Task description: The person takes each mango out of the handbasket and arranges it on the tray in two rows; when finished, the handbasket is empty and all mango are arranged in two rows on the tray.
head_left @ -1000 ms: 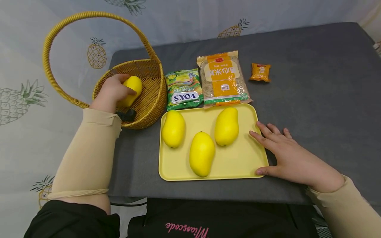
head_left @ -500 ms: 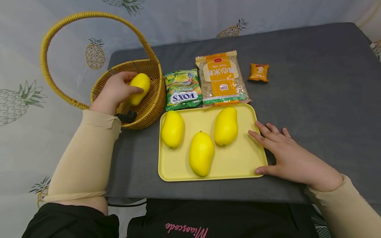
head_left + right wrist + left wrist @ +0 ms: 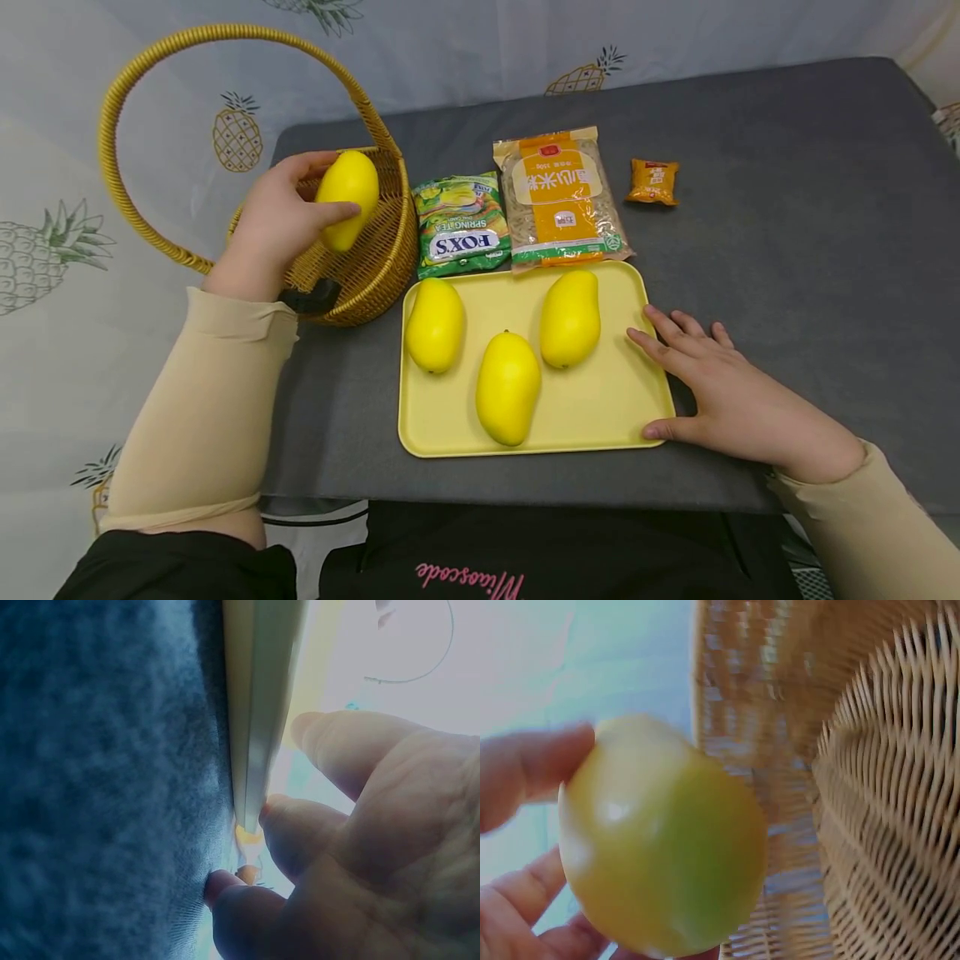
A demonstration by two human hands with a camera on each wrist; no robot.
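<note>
My left hand [image 3: 273, 212] grips a yellow mango [image 3: 349, 196] at the mouth of the wicker basket [image 3: 390, 242], thumb on the near side. In the left wrist view the mango [image 3: 667, 840] fills the middle, with the basket's woven wall [image 3: 892, 765] to its right. On the yellow tray [image 3: 600, 408] lie a left mango [image 3: 436, 325], a front mango [image 3: 508, 388] and a right mango [image 3: 571, 319]. My right hand [image 3: 723, 396] has its fingers spread at the tray's right edge. The right wrist view shows fingertips against the tray rim [image 3: 262, 712].
Behind the tray lie a green candy bag [image 3: 463, 225] and a larger bag of rice snacks [image 3: 564, 200]. A small orange packet [image 3: 652, 182] sits farther right on the grey tabletop [image 3: 810, 250]. The basket's tall handle [image 3: 112, 142] arches up at the left.
Inside the basket, my left hand has raised the mango, which now shows higher and nearer the rim. The right hand and the tray have stayed in place.
</note>
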